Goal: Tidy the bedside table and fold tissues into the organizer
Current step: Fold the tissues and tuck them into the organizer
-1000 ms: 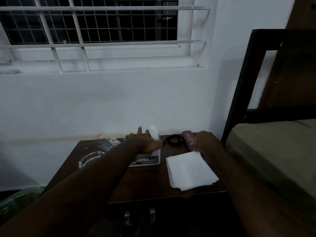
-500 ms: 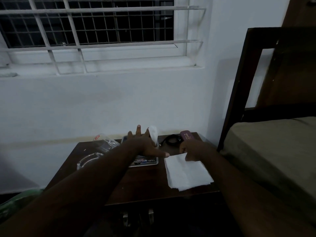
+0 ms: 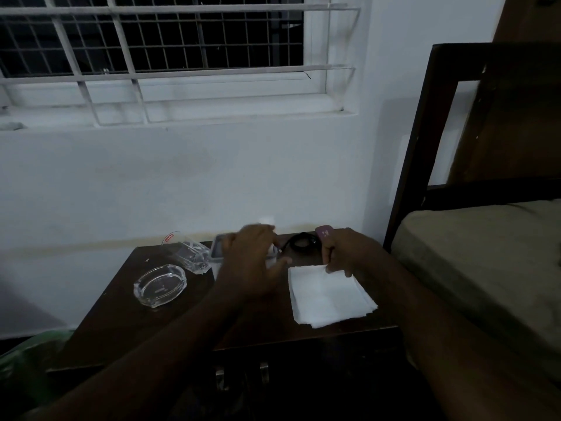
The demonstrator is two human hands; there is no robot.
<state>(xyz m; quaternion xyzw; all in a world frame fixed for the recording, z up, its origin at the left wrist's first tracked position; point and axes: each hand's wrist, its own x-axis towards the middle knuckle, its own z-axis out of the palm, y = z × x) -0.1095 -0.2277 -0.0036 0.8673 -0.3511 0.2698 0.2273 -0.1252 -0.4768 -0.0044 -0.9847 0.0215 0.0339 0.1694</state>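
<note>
We see a dim, bluish indoor scene with low contrast. The window [image 3: 151, 38] at the far left is black, so it gives no light; illumination seems to come from an unseen source above, leaving the white wall [image 3: 212, 177] the brightest surface. A soft shadow falls on the wall beside the bed frame [image 3: 406, 177] at right. The left hand [image 3: 252, 253] is smeared by motion blur, and a pale object behind it is too blurred to name. The near forearms sink into darkness. We note wide-angle bowing of the window bars and fine noise in the dark bedside table [image 3: 127, 314].
</note>
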